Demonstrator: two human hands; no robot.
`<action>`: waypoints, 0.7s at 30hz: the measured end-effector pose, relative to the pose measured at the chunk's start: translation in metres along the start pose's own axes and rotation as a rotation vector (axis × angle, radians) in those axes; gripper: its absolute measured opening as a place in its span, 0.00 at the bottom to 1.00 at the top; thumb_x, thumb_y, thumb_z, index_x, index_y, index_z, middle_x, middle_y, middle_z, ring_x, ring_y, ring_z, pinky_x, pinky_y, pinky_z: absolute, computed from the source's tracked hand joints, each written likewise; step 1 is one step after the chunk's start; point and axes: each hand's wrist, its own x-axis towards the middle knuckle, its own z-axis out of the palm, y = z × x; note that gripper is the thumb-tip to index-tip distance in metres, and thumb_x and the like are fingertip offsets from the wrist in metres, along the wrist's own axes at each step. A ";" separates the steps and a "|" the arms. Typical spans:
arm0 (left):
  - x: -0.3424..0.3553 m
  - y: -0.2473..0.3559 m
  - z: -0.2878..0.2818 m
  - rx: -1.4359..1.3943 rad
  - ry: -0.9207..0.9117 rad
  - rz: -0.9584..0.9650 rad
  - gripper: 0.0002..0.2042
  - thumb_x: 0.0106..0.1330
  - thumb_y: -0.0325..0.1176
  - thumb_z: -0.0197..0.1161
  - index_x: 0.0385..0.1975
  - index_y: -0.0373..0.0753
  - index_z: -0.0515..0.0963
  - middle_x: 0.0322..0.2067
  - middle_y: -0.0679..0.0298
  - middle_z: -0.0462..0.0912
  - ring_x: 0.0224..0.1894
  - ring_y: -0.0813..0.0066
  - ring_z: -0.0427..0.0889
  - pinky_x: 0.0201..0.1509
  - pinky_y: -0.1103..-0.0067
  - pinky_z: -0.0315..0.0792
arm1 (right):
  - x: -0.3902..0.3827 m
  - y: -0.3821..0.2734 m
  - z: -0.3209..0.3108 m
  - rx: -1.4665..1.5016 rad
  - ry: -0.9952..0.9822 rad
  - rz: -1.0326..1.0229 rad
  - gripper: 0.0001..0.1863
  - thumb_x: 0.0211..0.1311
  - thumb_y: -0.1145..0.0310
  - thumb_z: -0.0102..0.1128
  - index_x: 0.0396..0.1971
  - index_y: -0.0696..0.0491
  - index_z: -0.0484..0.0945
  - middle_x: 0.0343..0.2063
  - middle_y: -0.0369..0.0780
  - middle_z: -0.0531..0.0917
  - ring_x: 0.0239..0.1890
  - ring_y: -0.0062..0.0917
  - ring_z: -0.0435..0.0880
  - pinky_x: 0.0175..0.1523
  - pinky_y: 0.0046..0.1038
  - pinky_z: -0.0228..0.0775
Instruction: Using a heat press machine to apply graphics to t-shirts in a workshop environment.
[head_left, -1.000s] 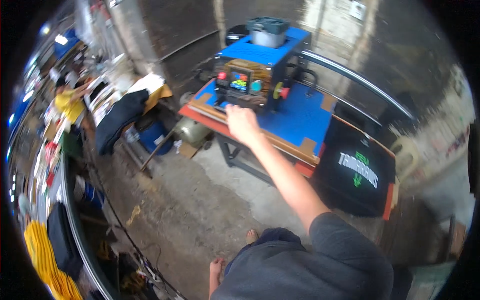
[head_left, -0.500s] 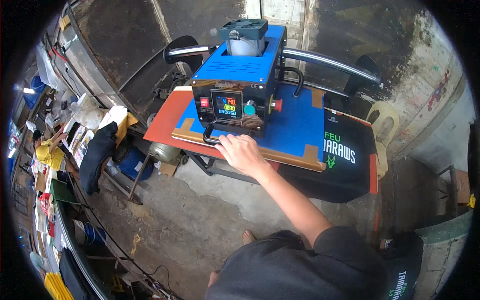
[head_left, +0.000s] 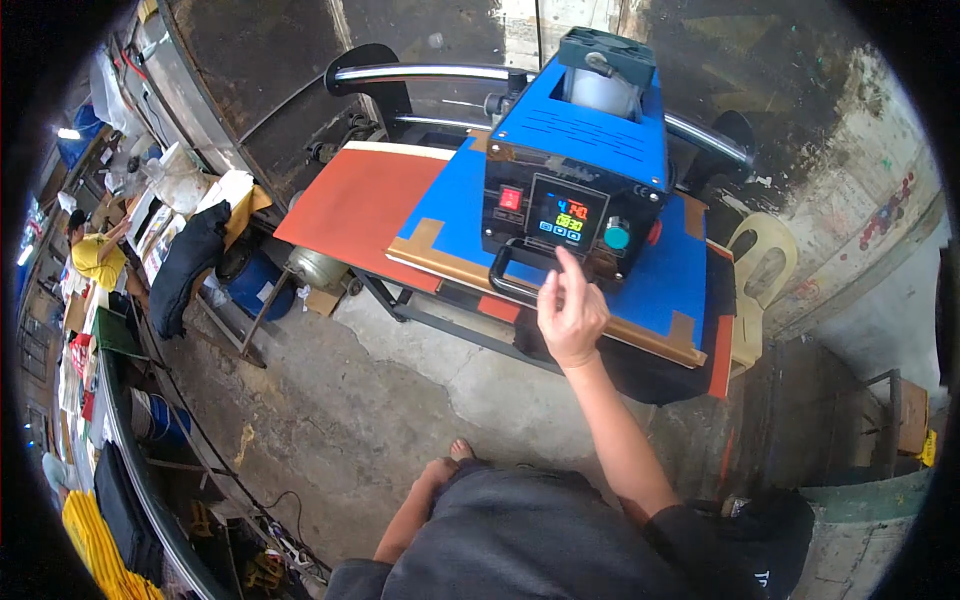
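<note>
My right hand (head_left: 573, 312) is off the black handle (head_left: 502, 268) of a heat press (head_left: 585, 150), just in front of its control panel. Its index finger points up toward the lit display (head_left: 562, 212); the other fingers are partly curled, with nothing in them. The press's blue plate (head_left: 450, 205) with brown tape at its corners sits over the right side of the table. Black shirt fabric (head_left: 655, 380) shows below its front edge. My left hand (head_left: 438, 470) is low by my leg, its fingers not clearly visible.
An orange-red pad (head_left: 360, 205) lies uncovered on the left of the table. Chrome rails (head_left: 430, 71) run behind the press. At right stands a cream plastic chair (head_left: 765, 270). To the left are a blue drum (head_left: 258, 285), dark cloth (head_left: 190, 270) and a person in yellow (head_left: 98, 258).
The press head has slid right along its rails, covering the printed black shirt and baring the orange-red pad. My right hand has let go of the handle. My left arm has come into view.
</note>
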 end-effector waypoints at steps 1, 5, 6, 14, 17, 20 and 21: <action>0.005 0.011 0.005 0.052 -0.046 -0.035 0.17 0.57 0.43 0.53 0.41 0.41 0.79 0.41 0.52 0.79 0.45 0.53 0.77 0.48 0.69 0.70 | -0.003 0.008 -0.008 -0.010 0.008 0.006 0.19 0.52 0.77 0.57 0.47 0.58 0.73 0.15 0.34 0.75 0.16 0.24 0.74 0.24 0.26 0.64; 0.010 0.001 0.026 0.036 -0.004 -0.241 0.18 0.58 0.47 0.52 0.41 0.45 0.79 0.44 0.55 0.79 0.46 0.54 0.76 0.49 0.68 0.69 | -0.006 0.022 -0.035 -0.029 0.070 0.015 0.21 0.51 0.78 0.56 0.48 0.61 0.71 0.14 0.32 0.74 0.13 0.22 0.69 0.23 0.25 0.62; 0.013 0.003 0.027 0.058 -0.009 -0.159 0.18 0.58 0.47 0.52 0.40 0.44 0.79 0.43 0.55 0.79 0.46 0.53 0.76 0.49 0.68 0.70 | -0.008 0.031 -0.042 -0.055 0.083 0.000 0.21 0.52 0.78 0.56 0.49 0.61 0.71 0.15 0.33 0.74 0.13 0.22 0.69 0.23 0.25 0.62; -0.006 0.011 0.054 0.053 -0.022 -0.198 0.17 0.57 0.47 0.54 0.40 0.44 0.80 0.42 0.54 0.79 0.45 0.55 0.77 0.48 0.68 0.70 | -0.015 0.056 -0.085 -0.008 0.077 0.106 0.29 0.50 0.78 0.56 0.56 0.65 0.62 0.16 0.32 0.71 0.17 0.19 0.69 0.28 0.23 0.64; -0.017 0.035 0.052 0.012 -0.033 -0.172 0.18 0.58 0.46 0.50 0.41 0.42 0.79 0.41 0.51 0.79 0.45 0.53 0.77 0.49 0.66 0.70 | -0.018 0.064 -0.096 0.017 0.133 0.191 0.34 0.50 0.78 0.56 0.59 0.66 0.56 0.20 0.33 0.72 0.18 0.19 0.68 0.29 0.23 0.64; -0.045 0.037 0.054 -0.064 0.009 -0.238 0.19 0.59 0.45 0.47 0.42 0.41 0.78 0.40 0.49 0.78 0.45 0.51 0.77 0.50 0.65 0.70 | -0.006 0.051 -0.108 0.101 0.071 0.370 0.42 0.51 0.79 0.54 0.64 0.63 0.41 0.22 0.37 0.73 0.18 0.22 0.70 0.28 0.25 0.66; -0.052 0.036 0.058 -0.083 0.033 -0.263 0.19 0.59 0.44 0.47 0.41 0.41 0.78 0.40 0.49 0.78 0.45 0.51 0.77 0.49 0.65 0.70 | -0.001 0.047 -0.114 0.161 0.064 0.469 0.44 0.51 0.80 0.53 0.65 0.61 0.37 0.22 0.38 0.73 0.19 0.23 0.71 0.28 0.26 0.67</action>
